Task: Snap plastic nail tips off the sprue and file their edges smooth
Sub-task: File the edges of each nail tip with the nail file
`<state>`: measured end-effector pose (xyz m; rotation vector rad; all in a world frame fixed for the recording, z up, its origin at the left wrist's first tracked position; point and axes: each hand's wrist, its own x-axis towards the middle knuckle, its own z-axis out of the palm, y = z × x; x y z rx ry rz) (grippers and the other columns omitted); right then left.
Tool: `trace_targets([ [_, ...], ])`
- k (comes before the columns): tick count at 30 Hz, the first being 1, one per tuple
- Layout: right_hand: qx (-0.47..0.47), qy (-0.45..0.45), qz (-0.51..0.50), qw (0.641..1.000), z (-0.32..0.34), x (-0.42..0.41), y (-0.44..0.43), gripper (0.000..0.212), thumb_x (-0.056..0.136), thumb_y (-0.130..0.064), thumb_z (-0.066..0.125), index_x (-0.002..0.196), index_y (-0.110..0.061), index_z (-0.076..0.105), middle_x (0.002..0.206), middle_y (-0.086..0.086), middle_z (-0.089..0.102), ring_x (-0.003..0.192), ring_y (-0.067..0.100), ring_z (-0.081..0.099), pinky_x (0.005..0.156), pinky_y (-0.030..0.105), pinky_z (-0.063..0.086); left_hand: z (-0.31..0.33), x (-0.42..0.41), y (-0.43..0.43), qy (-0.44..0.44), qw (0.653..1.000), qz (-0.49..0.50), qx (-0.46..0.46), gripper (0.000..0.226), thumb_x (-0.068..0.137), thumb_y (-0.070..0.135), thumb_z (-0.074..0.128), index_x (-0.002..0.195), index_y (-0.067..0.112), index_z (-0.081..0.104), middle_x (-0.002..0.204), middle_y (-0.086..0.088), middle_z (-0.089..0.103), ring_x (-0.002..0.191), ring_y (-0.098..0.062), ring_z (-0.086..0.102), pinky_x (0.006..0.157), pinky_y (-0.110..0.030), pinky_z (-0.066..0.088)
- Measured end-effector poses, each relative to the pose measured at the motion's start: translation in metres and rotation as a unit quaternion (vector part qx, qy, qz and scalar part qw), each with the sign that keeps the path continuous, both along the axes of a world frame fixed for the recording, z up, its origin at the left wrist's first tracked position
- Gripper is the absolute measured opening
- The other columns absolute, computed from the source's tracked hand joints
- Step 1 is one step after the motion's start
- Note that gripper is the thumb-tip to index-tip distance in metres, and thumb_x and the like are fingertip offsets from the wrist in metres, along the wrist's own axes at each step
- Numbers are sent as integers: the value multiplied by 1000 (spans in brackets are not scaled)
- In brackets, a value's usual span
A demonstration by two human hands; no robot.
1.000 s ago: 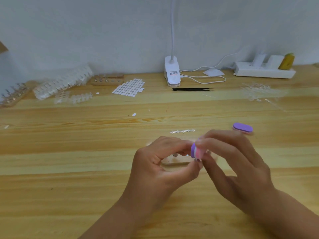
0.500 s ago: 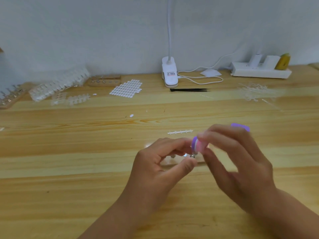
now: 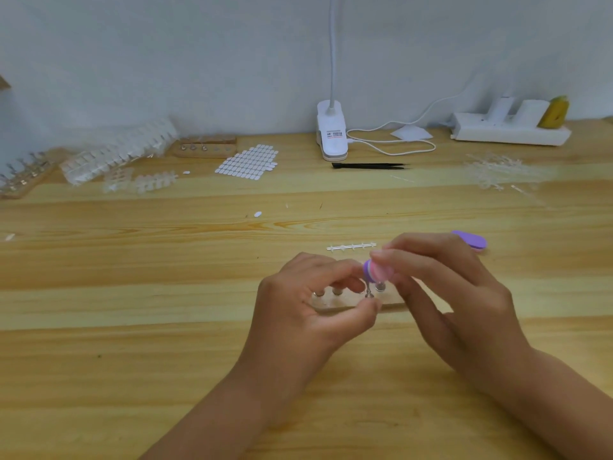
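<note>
Filing is judged underway above the counter [image 3: 132, 360]'s front middle: left hand [image 3: 308, 313] is pinching the metal pin [image 3: 369, 294], right hand [image 3: 447, 293] is gripping the file [image 3: 373, 271] over the hidden nail tip; gentle strokes needed next

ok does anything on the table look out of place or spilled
Only small strays. One white oval lies alone on the table, apart from the sheet of ovals; another oval sits just left of that sheet. A sprue that looks stripped lies loose. Nothing looks spilled or broken.
</note>
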<state>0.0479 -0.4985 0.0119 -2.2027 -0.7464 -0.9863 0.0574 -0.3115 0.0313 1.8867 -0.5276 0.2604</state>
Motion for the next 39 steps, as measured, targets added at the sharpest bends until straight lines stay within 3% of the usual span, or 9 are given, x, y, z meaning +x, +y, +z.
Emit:
trace_targets([
  [4, -2, -6, 25, 1000, -2, -6, 7, 34, 91, 6, 63, 119, -12, 65, 112, 6, 62, 106, 16, 61, 93, 23, 48, 0, 0, 1, 6, 999, -29, -22, 22, 68, 26, 75, 90, 27, 74, 86, 10, 71, 89, -19, 66, 80, -34, 52],
  [8, 35, 27, -26, 999, 2, 1, -6, 31, 92, 1, 63, 119, -15, 61, 109, 4, 62, 103, 18, 64, 93, 23, 47, -4, 1, 3, 57, 992, -57, -93, 25, 67, 24, 77, 91, 28, 75, 87, 7, 70, 85, -13, 67, 80, -22, 51],
  [11, 41, -21, -7, 999, 2, -7, 6, 29, 95, -4, 60, 122, -15, 59, 113, -4, 59, 111, 6, 59, 99, 15, 41, -3, 2, 1, 101, 974, -119, -161, 27, 74, 17, 77, 100, 24, 75, 96, 0, 72, 90, -16, 68, 81, -27, 55],
  [13, 18, -49, 2, 999, -1, -7, 6, 26, 97, -5, 59, 122, -12, 58, 113, -4, 57, 109, 10, 59, 99, 17, 41, -3, 2, 1, 148, 956, -160, -194, 26, 79, 17, 76, 104, 22, 75, 101, -2, 72, 92, -19, 69, 81, -32, 57],
  [15, 12, -41, -26, 999, -1, -1, -1, 24, 96, -4, 60, 119, -12, 58, 111, 0, 58, 104, 15, 60, 98, 19, 43, -5, 3, 1, 177, 947, -164, -214, 25, 82, 11, 75, 106, 19, 74, 99, -3, 72, 90, -14, 68, 79, -26, 55],
  [25, 4, -20, -61, 998, 0, 6, -10, 28, 94, 0, 61, 114, -19, 64, 105, 9, 64, 98, 23, 62, 94, 23, 46, -8, 5, 0, 216, 934, -148, -243, 30, 83, 0, 70, 109, 14, 74, 90, -5, 75, 89, -10, 70, 78, -18, 53],
  [29, -38, -64, -25, 997, -1, 0, -1, 33, 90, 8, 64, 117, -11, 61, 109, 5, 62, 103, 18, 61, 97, 23, 44, -8, 4, -1, 228, 932, -153, -238, 30, 84, 5, 69, 112, 17, 72, 92, -7, 75, 90, -12, 70, 79, -21, 53],
  [33, -77, -46, -75, 993, 1, 8, -14, 33, 85, 14, 67, 109, -9, 70, 104, 12, 66, 94, 25, 62, 86, 28, 48, -8, 5, 1, 238, 928, -144, -247, 24, 85, 3, 67, 108, 10, 68, 89, -10, 75, 86, -15, 70, 75, -23, 54],
  [39, -86, -70, -20, 994, 1, -1, -4, 34, 89, 11, 62, 117, -9, 64, 112, 6, 60, 105, 18, 59, 97, 22, 42, -9, 4, 0, 243, 926, -142, -253, 16, 84, 2, 65, 100, 7, 65, 86, -12, 73, 80, -17, 70, 72, -25, 55],
])
